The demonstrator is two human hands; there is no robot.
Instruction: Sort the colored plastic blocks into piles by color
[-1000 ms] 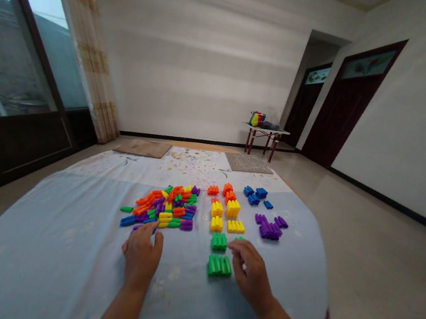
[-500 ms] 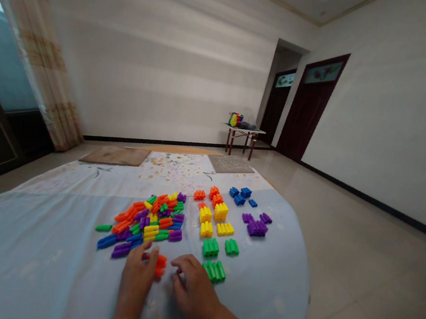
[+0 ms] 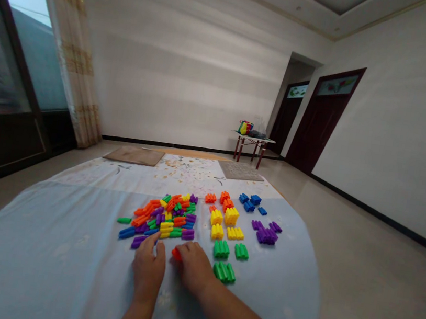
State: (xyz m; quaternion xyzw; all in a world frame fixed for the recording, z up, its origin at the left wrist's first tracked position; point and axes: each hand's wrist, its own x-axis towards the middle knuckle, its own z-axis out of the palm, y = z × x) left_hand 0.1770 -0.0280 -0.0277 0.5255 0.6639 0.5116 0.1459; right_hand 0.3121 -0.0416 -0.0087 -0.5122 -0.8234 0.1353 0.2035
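My right hand (image 3: pixel 194 269) has its fingers closed over an orange plastic block (image 3: pixel 176 254), which shows only in part at the fingertips. Just to its left, my left hand (image 3: pixel 149 264) holds nothing, thumb and fingers apart. Its fingertips are at the near edge of a mixed pile of ribbed blocks (image 3: pixel 167 216), close to a purple block (image 3: pixel 138 243). Right of the pile lie groups of one colour: green blocks (image 3: pixel 224 272), yellow blocks (image 3: pixel 231 216), orange blocks (image 3: pixel 225 198), blue blocks (image 3: pixel 249 206) and purple blocks (image 3: pixel 267 235).
A pale blue floral cloth (image 3: pixel 74 267) covers the round table. Toward its far side lie a brown mat (image 3: pixel 134 155) and a grey mat (image 3: pixel 240 171). A small table (image 3: pixel 255 138) with a colourful bag (image 3: pixel 245 127) stands by the far wall.
My right hand has moved onto the orange block, which was beside my left hand. My left hand has come away from that block. The camera view has shifted slightly left.
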